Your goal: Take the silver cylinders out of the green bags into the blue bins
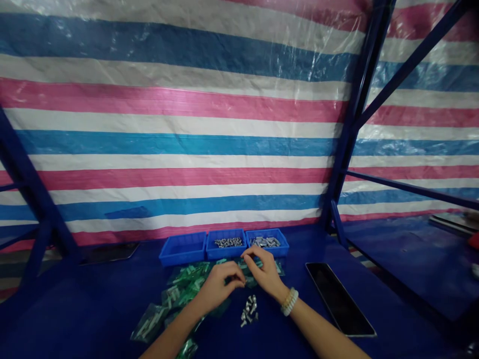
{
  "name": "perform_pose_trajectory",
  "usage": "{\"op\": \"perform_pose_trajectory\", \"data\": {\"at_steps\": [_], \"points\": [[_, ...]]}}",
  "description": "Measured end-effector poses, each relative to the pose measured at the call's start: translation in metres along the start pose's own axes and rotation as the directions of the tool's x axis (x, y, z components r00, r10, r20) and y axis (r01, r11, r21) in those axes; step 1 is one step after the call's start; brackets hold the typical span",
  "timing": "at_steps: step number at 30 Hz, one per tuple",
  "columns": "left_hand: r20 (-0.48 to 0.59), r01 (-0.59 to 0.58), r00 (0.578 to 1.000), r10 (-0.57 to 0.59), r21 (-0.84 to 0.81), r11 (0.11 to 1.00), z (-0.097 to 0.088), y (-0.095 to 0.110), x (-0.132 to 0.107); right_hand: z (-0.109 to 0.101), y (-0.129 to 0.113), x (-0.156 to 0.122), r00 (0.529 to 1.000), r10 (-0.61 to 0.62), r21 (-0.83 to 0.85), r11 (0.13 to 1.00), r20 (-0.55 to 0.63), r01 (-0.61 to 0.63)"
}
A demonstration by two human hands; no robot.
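My left hand [221, 285] hovers over the small plastic bags, its fingers curled and the thumb and fingertips nearly together. My right hand [265, 269], with beaded bracelets at the wrist, is beside it in front of the trays, thumb and index finger pinched. Whatever either pinch holds is too small to make out. Just below the hands lies a little heap of shiny screws [249, 310] on the blue table [284, 336]. Clear and greenish plastic bags [190, 279] of small parts spread under and left of my left hand.
Three blue trays stand at the back: a left tray [183, 248], a middle one holding small metal screws [229, 242], and a right one holding metal pieces [265, 242]. A dark tablet-like device [340, 299] lies at right. Blue metal posts [342, 144] frame a striped plastic sheet [187, 144].
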State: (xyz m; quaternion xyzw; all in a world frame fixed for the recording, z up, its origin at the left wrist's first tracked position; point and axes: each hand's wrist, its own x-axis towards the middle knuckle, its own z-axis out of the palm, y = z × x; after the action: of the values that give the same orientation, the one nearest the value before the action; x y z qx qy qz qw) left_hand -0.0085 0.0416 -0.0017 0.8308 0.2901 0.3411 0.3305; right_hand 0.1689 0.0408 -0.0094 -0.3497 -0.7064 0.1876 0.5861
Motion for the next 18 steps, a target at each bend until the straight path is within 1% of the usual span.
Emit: {"op": "perform_pose_trajectory", "data": {"at_steps": [1, 3, 4, 6, 9, 12, 15, 18], "points": [[-0.062, 0.034, 0.997, -0.043, -0.135, 0.99, -0.002, 0.001, 0.001, 0.0, -0.002, 0.0, 1.0, -0.007, 0.013, 1.0, 0.01, 0.007], [-0.132, 0.077, 0.982, -0.134, -0.369, 0.926, -0.005, 0.002, 0.003, 0.0, -0.006, 0.0, 0.999, -0.012, 0.075, 0.997, 0.046, 0.009], [-0.147, 0.086, 0.975, -0.17, -0.453, 0.888, -0.006, 0.002, 0.003, 0.0, -0.009, 0.0, 0.998, -0.009, 0.123, 0.992, 0.068, 0.0], [-0.163, 0.093, 0.962, -0.218, -0.555, 0.827, -0.007, 0.0, 0.003, 0.0, -0.014, 0.0, 0.994, 0.006, 0.229, 0.973, 0.108, -0.031], [-0.168, 0.084, 0.953, -0.251, -0.651, 0.754, -0.005, -0.002, 0.003, 0.0, -0.018, 0.0, 0.991, 0.016, 0.339, 0.939, 0.13, -0.059], [-0.162, 0.081, 0.948, -0.275, -0.713, 0.697, -0.004, -0.003, 0.003, 0.001, -0.018, 0.0, 0.989, 0.01, 0.378, 0.923, 0.147, -0.065], [-0.143, 0.092, 0.948, -0.284, -0.732, 0.675, -0.005, 0.0, 0.003, 0.001, -0.016, 0.002, 0.988, -0.001, 0.381, 0.923, 0.153, -0.058], [-0.105, 0.11, 0.956, -0.275, -0.738, 0.666, -0.006, 0.004, 0.001, 0.0, -0.013, 0.004, 0.993, -0.031, 0.346, 0.938, 0.117, -0.011]]}}
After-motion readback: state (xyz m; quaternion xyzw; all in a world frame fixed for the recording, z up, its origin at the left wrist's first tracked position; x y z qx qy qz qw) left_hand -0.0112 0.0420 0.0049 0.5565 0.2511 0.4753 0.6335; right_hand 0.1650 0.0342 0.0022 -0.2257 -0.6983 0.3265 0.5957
